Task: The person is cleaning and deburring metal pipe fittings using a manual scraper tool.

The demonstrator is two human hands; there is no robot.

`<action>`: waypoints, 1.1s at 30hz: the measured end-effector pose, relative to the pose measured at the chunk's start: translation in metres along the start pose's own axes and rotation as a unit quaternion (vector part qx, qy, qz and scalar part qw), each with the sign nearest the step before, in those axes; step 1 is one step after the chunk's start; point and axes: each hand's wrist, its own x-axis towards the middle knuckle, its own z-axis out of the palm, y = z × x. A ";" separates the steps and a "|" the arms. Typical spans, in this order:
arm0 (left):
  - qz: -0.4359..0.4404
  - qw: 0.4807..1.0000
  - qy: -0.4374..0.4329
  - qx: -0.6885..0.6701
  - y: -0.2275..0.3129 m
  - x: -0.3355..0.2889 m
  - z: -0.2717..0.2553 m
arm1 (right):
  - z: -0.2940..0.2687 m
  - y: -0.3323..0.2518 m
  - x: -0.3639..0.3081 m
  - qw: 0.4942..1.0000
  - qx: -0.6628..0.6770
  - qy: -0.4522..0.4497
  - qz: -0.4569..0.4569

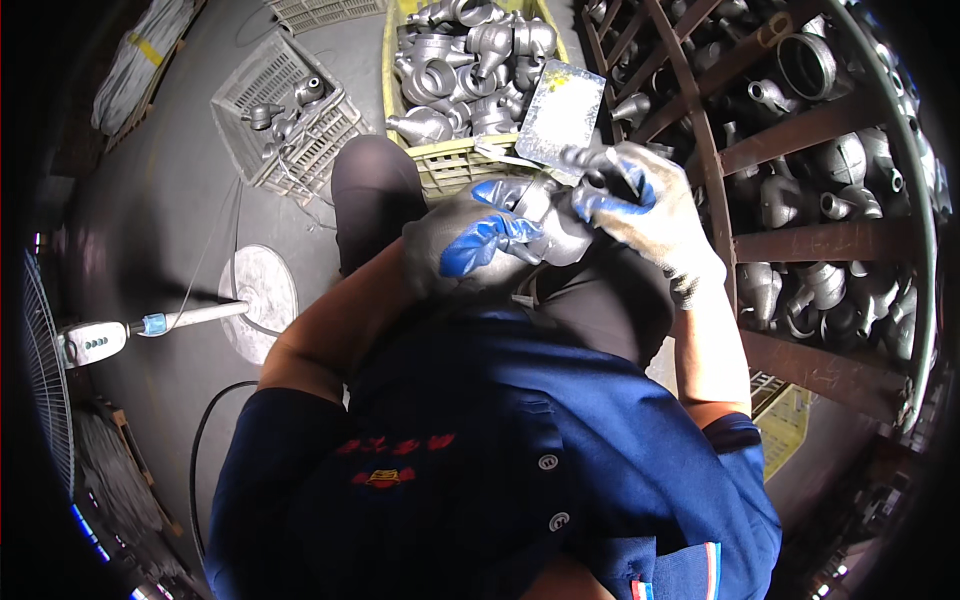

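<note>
Both my hands wear pale work gloves with blue patches on the fingers. My left hand (462, 238) is closed around a grey metal casting (565, 238) with a rounded body, held above my lap between my knees. My right hand (655, 205), also closed, grips a short dark cylindrical tool (598, 165) close against the casting's right side. The tool's exact kind is hard to make out, since my fingers cover part of it. Just beyond the hands stands a yellow crate (455, 165) heaped with similar grey castings (425, 125).
A scuffed light-coloured board (562, 112) leans at the yellow crate's right corner. A beige crate (240, 150) with a few castings sits at left. A brown metal rack (800, 245) full of castings rises on the right. A fan (95, 343) with a round base is at left; cables cross the floor.
</note>
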 end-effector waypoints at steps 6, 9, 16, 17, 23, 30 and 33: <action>-0.078 0.859 0.100 -0.496 -0.030 -0.002 0.022 | 0.006 -0.004 -0.027 0.985 0.102 0.138 0.028; -0.137 0.851 0.153 -0.484 0.001 -0.010 0.009 | 0.011 -0.013 -0.045 0.990 0.085 0.100 0.048; -0.128 0.920 0.219 -0.298 0.008 -0.021 0.006 | 0.043 -0.003 -0.050 0.986 0.099 0.133 0.014; -0.009 0.943 0.248 -0.221 0.007 -0.018 0.005 | 0.044 -0.001 -0.049 0.987 0.084 0.140 0.005; 0.006 0.961 0.208 -0.180 -0.006 -0.015 0.003 | 0.047 -0.008 -0.042 0.989 0.042 0.144 -0.009; -0.033 0.949 0.227 -0.215 -0.010 -0.011 0.012 | 0.049 -0.008 -0.045 0.991 -0.034 0.132 -0.008; 0.053 0.977 0.206 0.017 -0.013 -0.008 0.006 | 0.046 -0.006 -0.047 0.991 -0.092 0.098 -0.018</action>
